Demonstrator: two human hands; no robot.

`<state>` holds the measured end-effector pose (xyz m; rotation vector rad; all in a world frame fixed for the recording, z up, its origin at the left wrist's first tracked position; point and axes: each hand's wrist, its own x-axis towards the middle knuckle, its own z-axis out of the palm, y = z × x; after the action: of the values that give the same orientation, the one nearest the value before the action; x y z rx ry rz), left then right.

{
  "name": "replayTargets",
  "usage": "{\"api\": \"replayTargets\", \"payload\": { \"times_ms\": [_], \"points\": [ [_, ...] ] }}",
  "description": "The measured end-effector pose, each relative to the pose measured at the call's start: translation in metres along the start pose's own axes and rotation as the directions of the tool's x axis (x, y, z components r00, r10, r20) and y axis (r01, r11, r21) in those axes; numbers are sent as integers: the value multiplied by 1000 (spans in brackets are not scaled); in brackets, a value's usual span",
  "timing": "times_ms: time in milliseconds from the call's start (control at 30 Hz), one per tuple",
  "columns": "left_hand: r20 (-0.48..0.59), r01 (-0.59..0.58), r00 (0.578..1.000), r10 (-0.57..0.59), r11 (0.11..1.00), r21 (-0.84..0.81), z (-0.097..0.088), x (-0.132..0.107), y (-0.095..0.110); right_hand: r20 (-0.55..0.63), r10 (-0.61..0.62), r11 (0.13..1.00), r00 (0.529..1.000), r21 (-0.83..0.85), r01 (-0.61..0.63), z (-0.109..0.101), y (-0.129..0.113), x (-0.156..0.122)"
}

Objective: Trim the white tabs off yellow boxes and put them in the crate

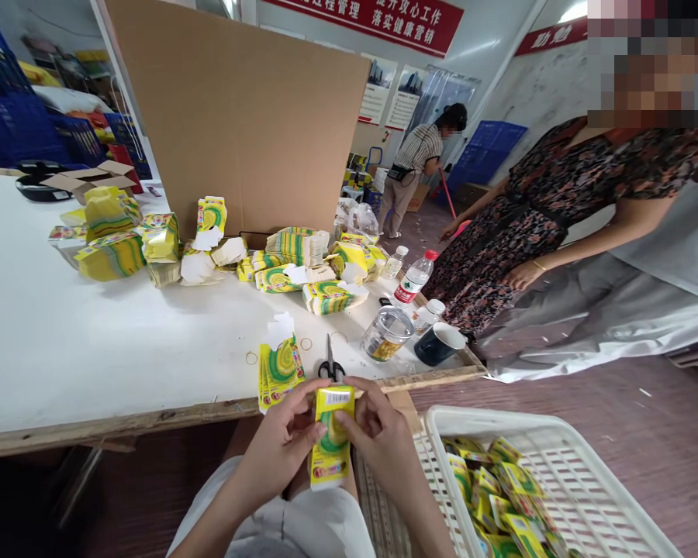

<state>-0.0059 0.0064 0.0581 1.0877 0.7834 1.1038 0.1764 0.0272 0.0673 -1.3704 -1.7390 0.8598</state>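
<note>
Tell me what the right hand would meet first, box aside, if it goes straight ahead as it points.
Likely the scissors, just past the right hand and the yellow box it holds; height is unclear, so the table edge could come first.

This is a workshop for packing. Bundles of flat yellow cartons (296, 246) crowd a white tabletop (122, 349) with a rough wooden edge, near scissors (329, 367), and more cartons fill a plastic basket (500, 417) beside it. Blue crates (12, 136) stand piled at the left, others (488, 147) at the back. A red banner (378, 22) with white Chinese characters and posters (404, 97) hang on the wall, and two other people are in the room.
</note>
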Motion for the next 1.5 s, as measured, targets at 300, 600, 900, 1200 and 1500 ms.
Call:
{"api": "replayTargets", "payload": {
  "times_ms": [300,600,900,1200,1500],
  "points": [
    [-11,-109,993,114,967,230,9,3,-12,-351,-58,998,935,-6,60,-32,8,-19],
    [-310,-29,865,394,657,754,-51,14,-32,-484,60,978,873,-149,-149,-27,29,-2],
    [-317,-91,881,351,784,614,-59,13,-28,-135,252,885,958,432,-172,87,37,56],
    [-317,-112,948,22,957,-268,-33,13,-16,54,344,610,937,746,-267,67,12,12],
    [-197,-38,979,-55,897,-441,-21,12,-18,39,269,670,962,711,-216,63,0,-3]
  ]
}}
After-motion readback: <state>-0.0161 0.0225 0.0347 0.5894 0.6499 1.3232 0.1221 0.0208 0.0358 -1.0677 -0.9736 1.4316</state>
